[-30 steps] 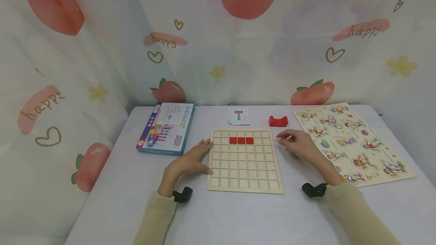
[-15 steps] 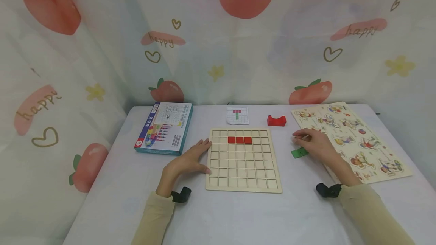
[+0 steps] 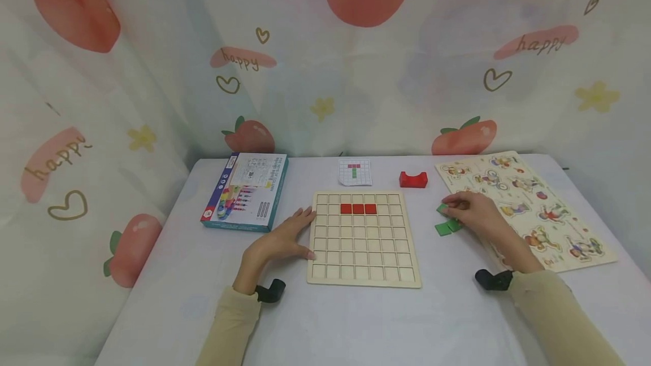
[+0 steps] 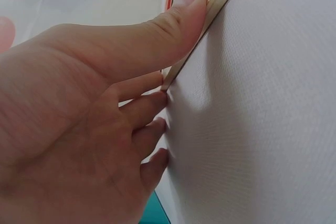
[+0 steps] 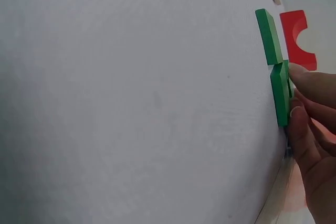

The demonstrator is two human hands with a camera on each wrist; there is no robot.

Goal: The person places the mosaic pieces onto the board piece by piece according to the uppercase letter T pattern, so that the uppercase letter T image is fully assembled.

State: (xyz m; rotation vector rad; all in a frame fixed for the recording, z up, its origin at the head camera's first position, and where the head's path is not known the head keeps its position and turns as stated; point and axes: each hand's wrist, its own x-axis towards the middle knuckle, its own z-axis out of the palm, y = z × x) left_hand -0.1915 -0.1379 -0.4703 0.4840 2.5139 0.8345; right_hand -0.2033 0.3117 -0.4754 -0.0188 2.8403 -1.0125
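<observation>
A wooden grid board [image 3: 362, 242] lies in front of the person, with three red square tiles [image 3: 358, 209] side by side in its upper rows. My left hand [image 3: 278, 242] rests along the board's left side, fingers spread; in the left wrist view its thumb [image 4: 181, 30] lies over the board's edge. To the right of the board, my right hand [image 3: 473, 213] has its thumb and fingertips together at a small green tile [image 3: 442, 208]. Two more green tiles [image 3: 443, 229] lie just below those fingertips, and in the right wrist view a green tile [image 5: 280, 95] stands close by the thumb.
Behind the board lie a pattern card [image 3: 355, 173] with a red and green T shape and a red notched block [image 3: 413, 180]. A boxed toy set [image 3: 246, 191] lies at the left. A wooden picture puzzle board [image 3: 559, 236] is under the right forearm.
My right hand has moved from beside the board's right edge to the green tiles on the right. A green tile now shows at its fingertips. The left hand stays at the board.
</observation>
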